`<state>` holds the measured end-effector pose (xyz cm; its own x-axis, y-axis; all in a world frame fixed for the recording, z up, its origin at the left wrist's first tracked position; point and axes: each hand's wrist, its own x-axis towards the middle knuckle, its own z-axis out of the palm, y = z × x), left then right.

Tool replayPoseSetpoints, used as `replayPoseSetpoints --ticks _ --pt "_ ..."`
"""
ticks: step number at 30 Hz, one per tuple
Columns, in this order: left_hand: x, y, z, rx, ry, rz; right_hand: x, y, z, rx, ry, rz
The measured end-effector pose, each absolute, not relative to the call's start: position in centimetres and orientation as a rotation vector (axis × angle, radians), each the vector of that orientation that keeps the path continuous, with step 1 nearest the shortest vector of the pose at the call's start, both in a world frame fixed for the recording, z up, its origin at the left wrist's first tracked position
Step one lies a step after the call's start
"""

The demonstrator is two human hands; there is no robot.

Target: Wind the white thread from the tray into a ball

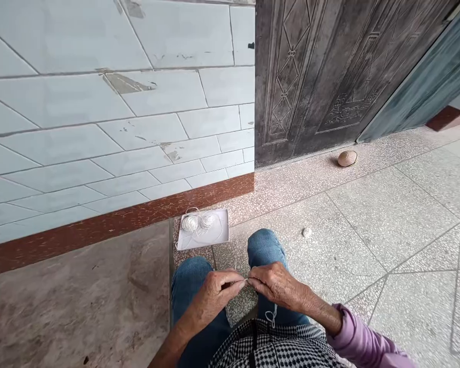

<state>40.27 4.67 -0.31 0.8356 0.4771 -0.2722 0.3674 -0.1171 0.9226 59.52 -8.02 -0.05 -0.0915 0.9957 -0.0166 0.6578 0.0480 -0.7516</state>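
Observation:
Above my knees, my left hand (219,292) and my right hand (275,284) meet fingertip to fingertip. Each is closed in a pinch on thin white cord, and the bit between the fingertips is too small to make out in detail. A loose loop of the white cord (271,316) hangs below my right hand over my lap. Beyond my left knee lies a shallow white box lid (225,225) on the floor. Wound bundles of white cord (199,223) rest in it, with a few strands curling over its edge.
A white tiled wall (99,112) with a brown base strip rises ahead on the left, beside a dark carved door (310,71). On the speckled floor sit a straw-coloured round object (347,158) and a small white clump (306,233). Bare concrete (80,301) lies to the left.

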Motion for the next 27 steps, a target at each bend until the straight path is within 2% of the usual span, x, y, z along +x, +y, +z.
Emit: replayPoseSetpoints --ticks 9,15,18,23,27 --pt "41.0 5.7 -1.1 1.424 0.672 -0.087 60.1 -7.2 0.4 -1.692 -1.951 0.617" --pt "42.4 5.3 1.5 1.491 0.632 0.025 62.2 -6.6 1.3 -1.553 -1.822 0.741" --pt "43.0 5.3 1.6 1.807 0.663 0.296 62.9 -5.9 0.8 -1.464 -1.509 0.916" --pt "43.3 4.5 1.0 2.663 0.525 0.896 61.2 -5.0 0.8 -0.955 -0.684 1.595" --pt "42.1 5.1 0.9 2.826 0.497 1.134 61.4 -5.6 0.6 -0.836 -0.489 1.709"
